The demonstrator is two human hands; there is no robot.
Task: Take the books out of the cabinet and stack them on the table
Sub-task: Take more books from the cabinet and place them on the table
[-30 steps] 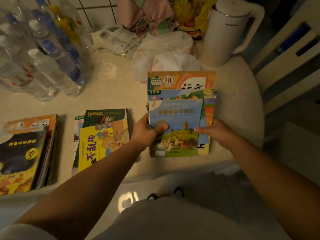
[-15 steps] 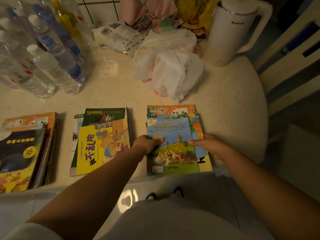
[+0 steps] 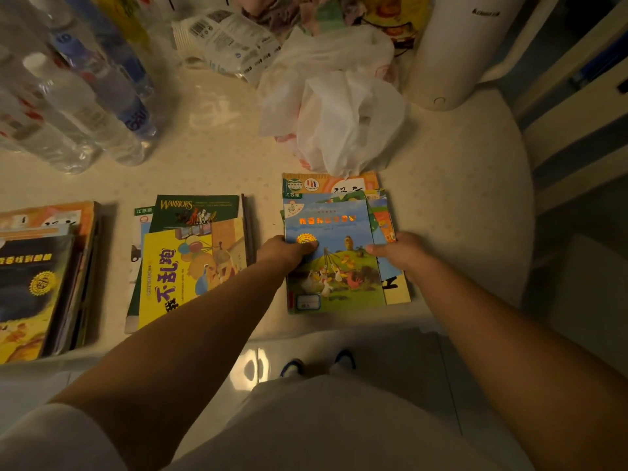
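Both hands grip the right-hand book stack (image 3: 334,253) lying flat on the table (image 3: 458,205): left hand (image 3: 283,251) on its left edge, right hand (image 3: 402,249) on its right, thumbs on top.

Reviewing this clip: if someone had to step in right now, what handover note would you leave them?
Left hand grips the left edge of the rightmost book stack, thumb on the top cover; right hand holds its right edge.
The stack lies on the table, not yet released.
Done: two other stacks on the table, the middle stack and the left stack.
Left: let go and square the fanned stack. The cabinet is out of view, so remaining books are unknown.
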